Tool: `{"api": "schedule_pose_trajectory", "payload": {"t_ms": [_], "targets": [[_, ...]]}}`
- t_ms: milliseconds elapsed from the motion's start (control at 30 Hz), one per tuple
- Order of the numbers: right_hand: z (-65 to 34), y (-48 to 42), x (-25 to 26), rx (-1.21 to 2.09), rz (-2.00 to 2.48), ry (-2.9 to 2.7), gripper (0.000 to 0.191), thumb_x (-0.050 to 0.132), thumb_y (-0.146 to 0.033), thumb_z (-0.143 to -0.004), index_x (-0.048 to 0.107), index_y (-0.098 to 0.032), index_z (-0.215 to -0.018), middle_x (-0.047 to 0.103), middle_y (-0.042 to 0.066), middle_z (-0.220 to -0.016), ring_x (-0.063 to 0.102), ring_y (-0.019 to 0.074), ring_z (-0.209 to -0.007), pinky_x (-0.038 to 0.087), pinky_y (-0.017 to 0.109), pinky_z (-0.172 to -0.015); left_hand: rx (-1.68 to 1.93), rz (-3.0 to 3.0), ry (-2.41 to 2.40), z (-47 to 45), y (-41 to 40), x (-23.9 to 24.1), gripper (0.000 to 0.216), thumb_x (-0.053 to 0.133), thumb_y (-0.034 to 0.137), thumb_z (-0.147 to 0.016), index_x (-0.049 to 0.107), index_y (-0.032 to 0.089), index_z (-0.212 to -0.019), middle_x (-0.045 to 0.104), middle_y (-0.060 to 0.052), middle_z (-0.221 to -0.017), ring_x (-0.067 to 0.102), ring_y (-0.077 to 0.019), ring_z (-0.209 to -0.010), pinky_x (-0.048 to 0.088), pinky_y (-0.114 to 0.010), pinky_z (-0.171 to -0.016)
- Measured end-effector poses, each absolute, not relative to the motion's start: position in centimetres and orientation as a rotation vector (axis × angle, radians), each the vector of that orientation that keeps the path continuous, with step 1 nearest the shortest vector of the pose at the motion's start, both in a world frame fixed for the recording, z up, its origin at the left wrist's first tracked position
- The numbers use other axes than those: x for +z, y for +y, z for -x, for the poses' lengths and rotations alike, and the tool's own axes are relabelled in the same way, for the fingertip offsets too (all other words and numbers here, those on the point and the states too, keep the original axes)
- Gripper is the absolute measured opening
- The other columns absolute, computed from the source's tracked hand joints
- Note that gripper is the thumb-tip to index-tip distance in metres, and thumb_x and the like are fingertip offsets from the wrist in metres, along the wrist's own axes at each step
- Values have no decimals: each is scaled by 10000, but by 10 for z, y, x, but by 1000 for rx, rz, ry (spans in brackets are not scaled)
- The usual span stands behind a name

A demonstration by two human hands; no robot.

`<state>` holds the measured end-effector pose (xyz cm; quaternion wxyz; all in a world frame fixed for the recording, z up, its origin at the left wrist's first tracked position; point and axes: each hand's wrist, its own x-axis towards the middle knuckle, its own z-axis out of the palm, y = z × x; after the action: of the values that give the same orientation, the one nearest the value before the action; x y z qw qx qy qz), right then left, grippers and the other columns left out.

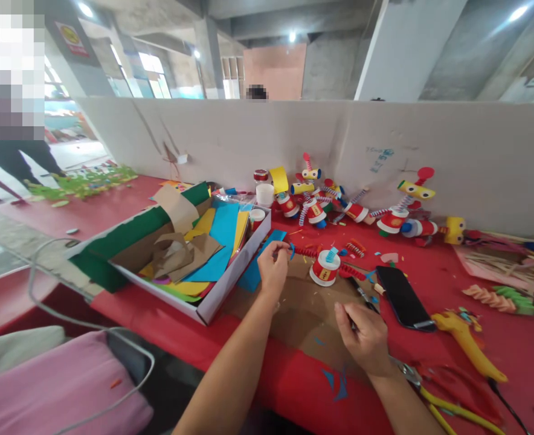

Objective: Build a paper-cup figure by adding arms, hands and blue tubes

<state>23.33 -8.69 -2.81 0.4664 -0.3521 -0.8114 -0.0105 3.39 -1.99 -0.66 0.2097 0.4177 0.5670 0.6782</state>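
Note:
A red-and-white paper cup figure (325, 273) stands upside down on the brown cardboard (303, 323), with a small blue folded strip (331, 254) on top. Red pleated paper arms (307, 250) stretch out from both its sides. My left hand (273, 269) is closed, its fingertips at the blue paper tip (292, 251) of the left arm. Nearer to me, my right hand (364, 335) is curled closed, apart from the cup; whatever it may hold is hidden. A dark pen-like tool (361, 293) lies between that hand and the cup.
On the left stands a white box (231, 284) of coloured paper. A phone (403, 299), a yellow glue gun (469, 344) and yellow-handled pliers (452, 405) lie to the right. Several cup figures (315, 210) line the grey partition (231, 139). A person (11, 90) stands far left.

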Motion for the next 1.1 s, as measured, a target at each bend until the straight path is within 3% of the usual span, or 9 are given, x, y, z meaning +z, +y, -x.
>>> {"api": "schedule_pose_trajectory", "payload": {"t_ms": [167,300,400,467,500,633,767,933,1100], "targets": [[-235,-86,-27,-56,916,-1955,334,540,-139,-908,423,-234,-610,425,-52,-511,412,111,-461,321,278,-501,1943,-1074,1541,-25,-16,-4,148,415,161,-763,549,187,-704,582,19,-594,556,-119,-552,430,-214,-534],[-236,-88,-30,42,962,-1894,311,552,-164,-904,482,-228,-608,485,-41,-509,462,114,-462,357,270,-502,1969,-1142,1575,-28,-26,1,160,478,191,-797,636,190,-774,641,-6,-662,602,-147,-635,465,-253,-610],[-232,-88,-31,364,1020,-1740,114,523,-230,-934,634,-227,-906,667,7,-711,631,146,-630,485,257,-600,1743,-1745,1520,-43,-50,2,181,558,236,-836,730,237,-893,718,-44,-789,640,-183,-781,477,-311,-749],[-228,-87,-30,583,1015,-1636,208,547,-305,-925,612,-229,-1108,714,47,-895,687,179,-788,547,282,-687,1464,-2123,1315,-55,-67,-1,244,526,175,-858,743,272,-914,728,-36,-762,651,-175,-760,467,-315,-748],[-225,-87,-29,663,1007,-1610,245,575,-340,-907,613,-225,-1120,717,58,-930,693,191,-819,562,294,-699,1369,-2217,1255,-61,-75,-4,262,524,147,-850,739,275,-926,740,-36,-795,658,-176,-759,463,-319,-739],[-216,-87,-25,850,1026,-1532,219,666,-391,-836,674,-203,-946,733,58,-838,694,191,-712,571,281,-599,1309,-2139,1429,-72,-93,-13,207,567,100,-797,702,241,-868,733,-20,-758,658,-185,-726,453,-318,-708],[-213,-89,-27,953,1028,-1468,220,675,-412,-825,688,-193,-827,725,45,-726,682,184,-623,560,273,-557,1326,-2002,1568,-69,-95,-16,91,603,164,-812,650,230,-770,687,-7,-666,625,-179,-658,441,-295,-656],[-213,-88,-28,1033,1024,-1533,270,623,-441,-858,707,-185,-870,737,64,-765,683,191,-624,569,287,-569,1287,-1990,1602,-64,-93,-18,112,614,196,-828,628,227,-721,680,-2,-640,612,-175,-627,426,-304,-663],[-211,-89,-31,969,1074,-1568,294,592,-467,-861,684,-188,-849,694,30,-666,632,165,-517,533,264,-494,1258,-1866,1543,-65,-94,-15,121,609,171,-820,628,205,-705,688,1,-650,609,-155,-620,420,-283,-649]]}}
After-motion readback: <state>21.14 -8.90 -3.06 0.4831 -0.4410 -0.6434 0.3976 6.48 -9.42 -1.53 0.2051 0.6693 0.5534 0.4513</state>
